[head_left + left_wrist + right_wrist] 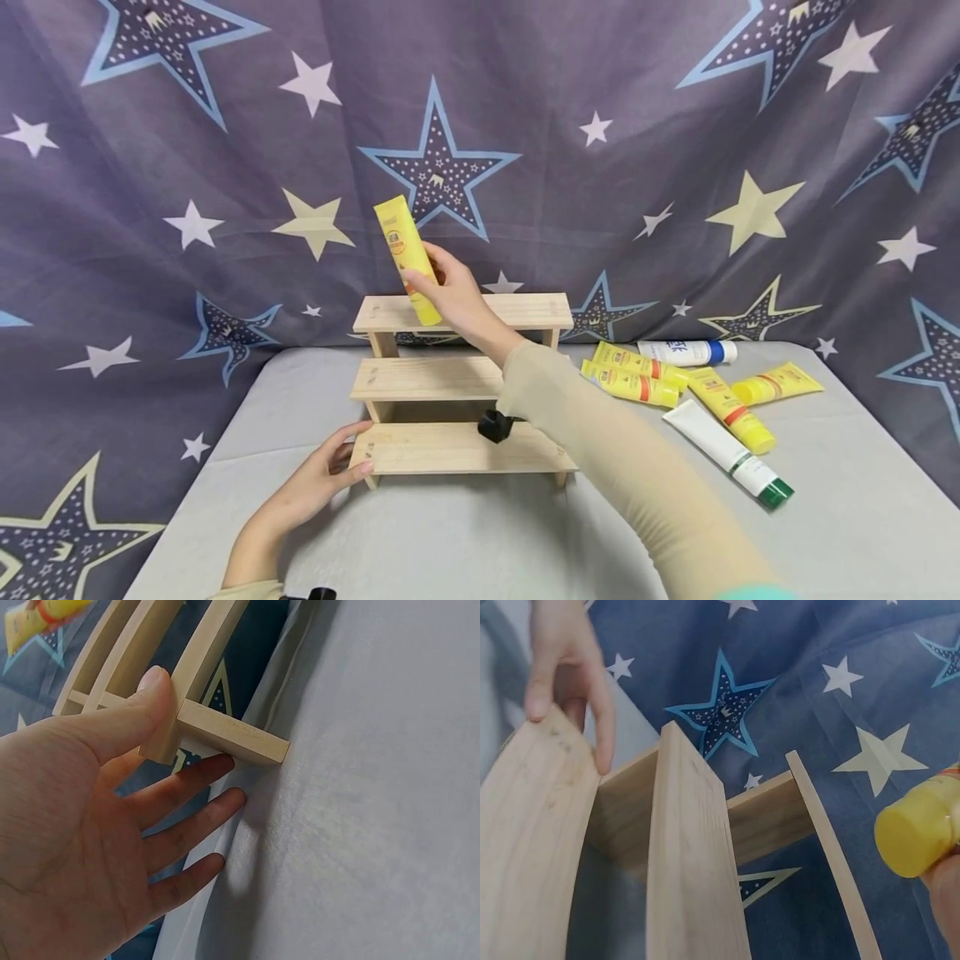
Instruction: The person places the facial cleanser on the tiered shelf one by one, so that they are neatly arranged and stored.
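Observation:
A three-tier wooden stand (450, 450) stands on the table. My left hand (318, 479) holds the left end of its lowest board, thumb at the front edge and a finger at the back; in the left wrist view the other fingers (196, 821) spread loosely beside the stand's leg. Over the left part of the top board, my right hand (457, 292) grips a yellow tube (401, 237) between thumb and fingers. The tube tilts, its cap (911, 836) downward. From the head view I cannot tell whether the cap touches the board.
To the stand's right lie several yellow tubes (723, 404), a white tube with a blue cap (678, 352) and a white tube with a green cap (727, 454). Behind the grey-covered table (420, 542) hangs a star-patterned curtain (525, 83).

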Tool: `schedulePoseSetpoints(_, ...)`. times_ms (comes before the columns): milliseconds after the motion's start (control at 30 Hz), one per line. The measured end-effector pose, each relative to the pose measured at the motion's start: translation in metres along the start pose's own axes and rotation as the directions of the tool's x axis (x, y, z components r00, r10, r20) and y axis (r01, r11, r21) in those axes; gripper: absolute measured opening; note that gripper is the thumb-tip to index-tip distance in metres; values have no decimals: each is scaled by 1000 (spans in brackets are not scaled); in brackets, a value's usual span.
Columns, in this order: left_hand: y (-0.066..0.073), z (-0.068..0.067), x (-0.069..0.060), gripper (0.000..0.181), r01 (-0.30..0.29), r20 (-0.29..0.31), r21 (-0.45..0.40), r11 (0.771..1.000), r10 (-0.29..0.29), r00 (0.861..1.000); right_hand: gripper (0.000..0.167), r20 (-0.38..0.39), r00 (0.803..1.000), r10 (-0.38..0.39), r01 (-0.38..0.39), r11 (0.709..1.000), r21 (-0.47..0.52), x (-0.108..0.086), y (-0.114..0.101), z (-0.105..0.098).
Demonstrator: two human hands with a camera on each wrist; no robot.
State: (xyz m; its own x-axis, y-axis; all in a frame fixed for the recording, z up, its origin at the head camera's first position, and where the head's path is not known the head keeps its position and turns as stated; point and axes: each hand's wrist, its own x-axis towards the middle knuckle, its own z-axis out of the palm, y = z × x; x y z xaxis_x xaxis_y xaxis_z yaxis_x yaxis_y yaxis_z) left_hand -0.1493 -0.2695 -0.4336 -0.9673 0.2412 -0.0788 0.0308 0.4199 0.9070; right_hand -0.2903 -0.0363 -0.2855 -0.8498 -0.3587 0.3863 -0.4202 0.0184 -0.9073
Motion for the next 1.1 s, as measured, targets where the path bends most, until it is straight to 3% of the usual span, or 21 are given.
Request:
schedulePoseSetpoints(200, 0, -1, -1, 64, 10, 0, 6, 1000, -10, 1000, 46, -60, 998, 23, -22, 1000, 9, 14, 6, 19)
schedulePoseSetpoints(367, 1, -1, -1, 64, 15, -13, 17, 1000, -15, 1000, 44, -80, 997, -12, 11, 1000, -5, 22, 13, 30)
schedulePoseSetpoints(533, 1, -2, 0, 64, 10, -10, 17, 1000, -9, 1000, 45, -88, 996, -11, 6, 999, -47, 25, 16, 31)
schedulePoseSetpoints(867, -2, -1, 0, 65, 24, -11, 26, 999, -24, 1000, 45, -34, 997, 64, -68, 989, -131, 21, 15, 30)
schedulePoseSetpoints(1100, -2, -2, 0, 65, 25, -8, 35, 999, -25, 1000, 49, -60, 993, 99, -106, 987, -122, 12, 7, 29)
